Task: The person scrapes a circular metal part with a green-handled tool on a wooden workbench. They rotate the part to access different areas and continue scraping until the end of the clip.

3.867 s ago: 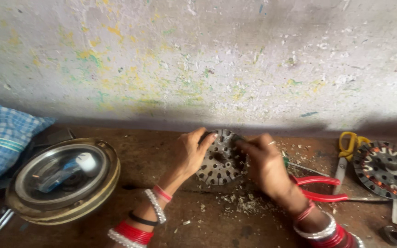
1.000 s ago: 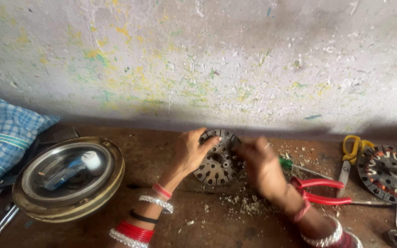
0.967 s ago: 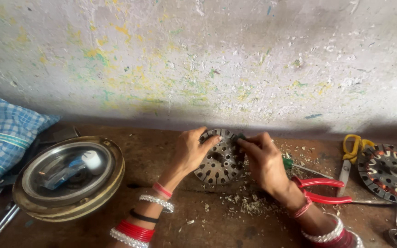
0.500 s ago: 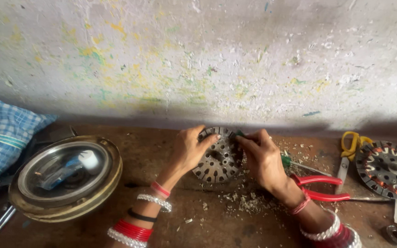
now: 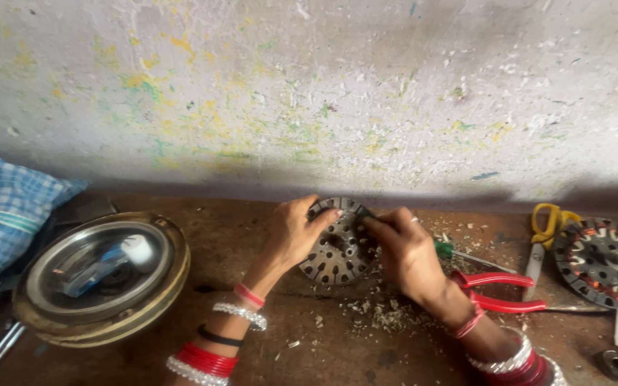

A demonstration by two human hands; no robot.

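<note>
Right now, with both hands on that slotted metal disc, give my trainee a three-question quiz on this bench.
1. True or false: the left hand and the right hand both grip the slotted metal disc.
2. Which tool lies right beside the right wrist? A) red-handled pliers B) a hammer C) a paintbrush
3. Fill in: the small bottle lies inside the round metal ____ on the left of the bench.

Key: 1 true; 2 A; 3 housing. The yellow-handled scissors lie farther right, near a second wound disc.
</note>
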